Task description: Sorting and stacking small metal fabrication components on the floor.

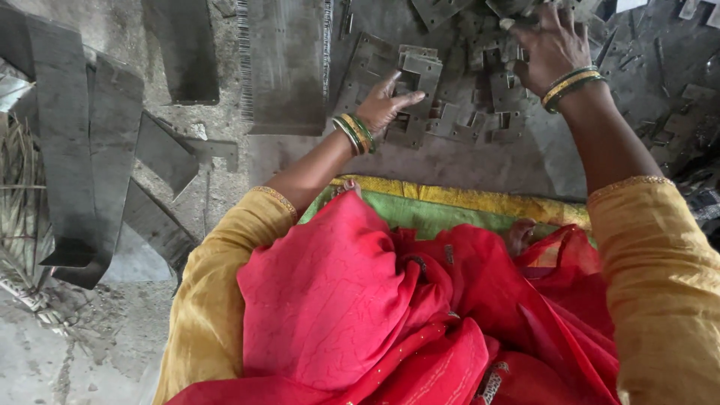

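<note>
Head view looks straight down, and I see my left hand (386,105) resting on a notched grey metal plate (415,79). The thumb presses one edge and the fingers (390,81) lie over the plate, closed on it. This plate sits on top of a loose pile of similar cut metal pieces (480,112) on the grey floor (465,161), just ahead of my knees.

My right hand (551,46) is further out, palm down on the pile. Its fingertips are hidden among the pieces, so I cannot tell if they hold something or only touch.

The pile is cut off by the top edge, and the dark pieces blend together. A long flat sheet (285,64) lies left of the pile, partly out of view. Red cloth (375,300) covers my lap.
</note>
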